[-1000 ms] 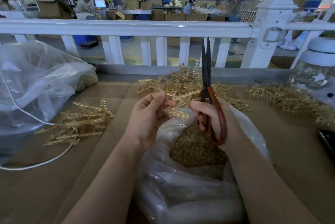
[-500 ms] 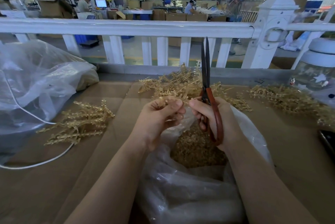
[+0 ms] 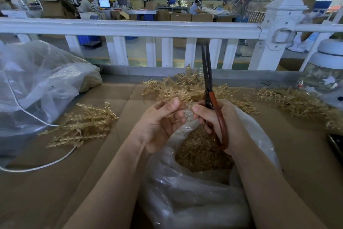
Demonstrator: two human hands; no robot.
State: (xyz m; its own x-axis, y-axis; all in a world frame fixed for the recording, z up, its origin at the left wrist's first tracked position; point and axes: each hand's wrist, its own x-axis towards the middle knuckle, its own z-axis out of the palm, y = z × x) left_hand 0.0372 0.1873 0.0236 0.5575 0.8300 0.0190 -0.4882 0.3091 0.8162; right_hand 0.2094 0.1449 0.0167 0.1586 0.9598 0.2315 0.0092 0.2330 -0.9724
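Head: sprig [image 3: 171,115], perhaps, between left fingertips [image 3: 173,103]

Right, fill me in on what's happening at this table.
A person works over an open bag. The right hand grips scissors, blades pointing up. The left hand pinches a small sprig just above the bag, which holds gold cuttings. More lie in piles on the cardboard to the left, ahead and right.
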